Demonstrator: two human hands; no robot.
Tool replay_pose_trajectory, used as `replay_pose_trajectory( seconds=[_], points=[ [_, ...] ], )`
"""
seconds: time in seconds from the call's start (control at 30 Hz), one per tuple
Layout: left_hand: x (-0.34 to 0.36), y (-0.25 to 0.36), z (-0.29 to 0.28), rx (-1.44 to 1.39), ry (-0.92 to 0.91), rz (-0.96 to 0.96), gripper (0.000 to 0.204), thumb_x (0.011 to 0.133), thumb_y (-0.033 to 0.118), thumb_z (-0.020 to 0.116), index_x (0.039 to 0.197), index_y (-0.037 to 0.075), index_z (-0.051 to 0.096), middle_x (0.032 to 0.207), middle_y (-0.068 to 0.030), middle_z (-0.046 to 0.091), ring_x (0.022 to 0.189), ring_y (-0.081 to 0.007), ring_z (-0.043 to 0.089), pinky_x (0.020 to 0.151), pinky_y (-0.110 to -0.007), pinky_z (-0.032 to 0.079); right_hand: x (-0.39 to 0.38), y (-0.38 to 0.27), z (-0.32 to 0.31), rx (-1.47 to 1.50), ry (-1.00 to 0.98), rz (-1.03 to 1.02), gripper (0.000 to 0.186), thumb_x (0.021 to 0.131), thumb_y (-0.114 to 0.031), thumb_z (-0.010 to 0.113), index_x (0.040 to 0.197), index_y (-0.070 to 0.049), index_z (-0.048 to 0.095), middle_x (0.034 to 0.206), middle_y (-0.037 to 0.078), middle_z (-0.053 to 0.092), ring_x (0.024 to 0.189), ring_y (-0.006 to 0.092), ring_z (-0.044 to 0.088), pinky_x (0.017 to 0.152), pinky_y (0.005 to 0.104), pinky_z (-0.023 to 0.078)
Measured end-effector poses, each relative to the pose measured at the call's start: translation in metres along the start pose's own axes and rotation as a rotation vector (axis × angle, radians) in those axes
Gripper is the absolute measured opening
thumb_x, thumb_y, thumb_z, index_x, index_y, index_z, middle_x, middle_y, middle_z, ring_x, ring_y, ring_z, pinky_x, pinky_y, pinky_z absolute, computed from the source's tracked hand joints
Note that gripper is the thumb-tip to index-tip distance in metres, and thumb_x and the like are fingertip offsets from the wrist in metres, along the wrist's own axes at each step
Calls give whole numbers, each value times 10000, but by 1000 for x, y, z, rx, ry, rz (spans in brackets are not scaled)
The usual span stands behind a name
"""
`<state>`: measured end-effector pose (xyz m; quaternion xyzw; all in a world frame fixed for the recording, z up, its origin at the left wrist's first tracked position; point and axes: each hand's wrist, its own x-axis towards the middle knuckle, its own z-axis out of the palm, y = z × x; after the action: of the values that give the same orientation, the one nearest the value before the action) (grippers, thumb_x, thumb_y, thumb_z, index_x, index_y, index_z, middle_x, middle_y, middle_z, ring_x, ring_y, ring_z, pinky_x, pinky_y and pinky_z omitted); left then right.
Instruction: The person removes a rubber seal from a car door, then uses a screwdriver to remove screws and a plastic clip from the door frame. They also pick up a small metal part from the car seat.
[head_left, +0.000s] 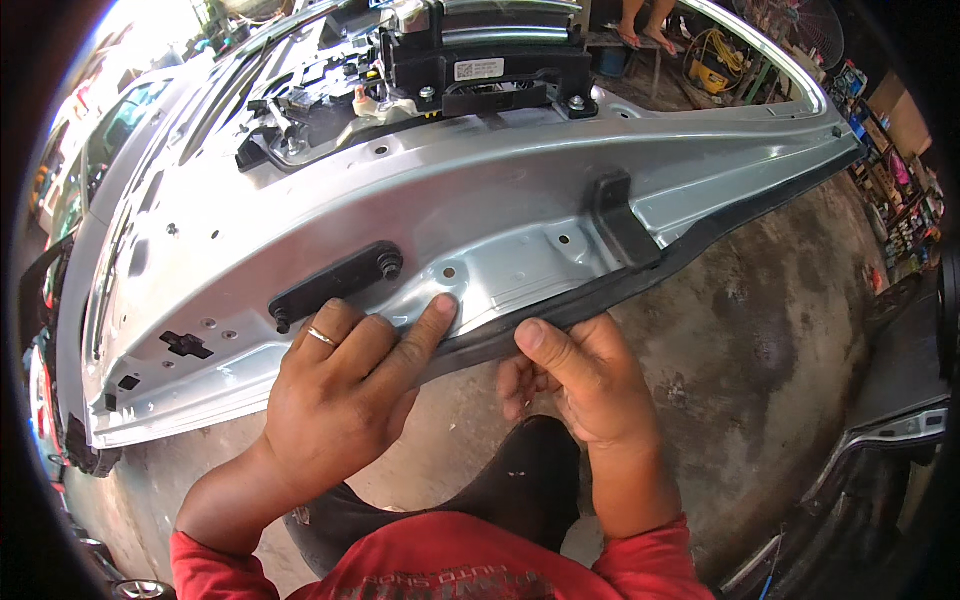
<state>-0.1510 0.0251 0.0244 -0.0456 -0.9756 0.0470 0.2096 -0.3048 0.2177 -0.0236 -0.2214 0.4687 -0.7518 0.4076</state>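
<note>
A silver car door (pixel 470 185) lies across the view, its edge towards me. A long black rubber weatherstrip (pixel 640 287) runs along that near edge from the right and passes under my left hand. My left hand (pixel 345 385), with a ring on one finger, is closed over the edge and the strip; its index fingertip touches the metal beside a round hole, and its thumb is hidden. My right hand (pixel 585 375) pinches the strip, thumb on top and fingers curled below. A black oblong plate (pixel 335 285) is fixed to the door just beyond my left fingers.
A black bracket (pixel 622 225) rises from the door near the strip. Black mechanical parts (pixel 490 75) sit at the far side. Further off are a yellow machine (pixel 710 75), a person's feet (pixel 645 40), and cluttered shelves (pixel 895 180). Dark panels (pixel 890 400) lie at the right.
</note>
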Motion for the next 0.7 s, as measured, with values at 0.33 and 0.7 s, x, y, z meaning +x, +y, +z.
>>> replay_pose_trajectory(
  seconds=[0.33, 0.7],
  points=[
    [-6, -2, 0, -44, -30, -32, 750, 746, 73, 815, 1480, 84, 661, 1020, -93, 595, 887, -301, 551, 803, -424, 511, -4, -10, 14, 5, 109, 124, 292, 1061, -256, 696, 1150, 18, 653, 876, 138, 709, 569, 166, 663, 425, 284, 517],
    [7, -3, -13, -160, -120, -59, 744, 852, 294, 827, 1535, 100, 606, 922, -82, 555, 819, -284, 557, 741, -420, 508, -3, -6, 6, -25, 40, 123, 396, 1062, -360, 704, 1170, 19, 668, 911, 140, 713, 549, 124, 605, 444, 253, 469]
  ],
)
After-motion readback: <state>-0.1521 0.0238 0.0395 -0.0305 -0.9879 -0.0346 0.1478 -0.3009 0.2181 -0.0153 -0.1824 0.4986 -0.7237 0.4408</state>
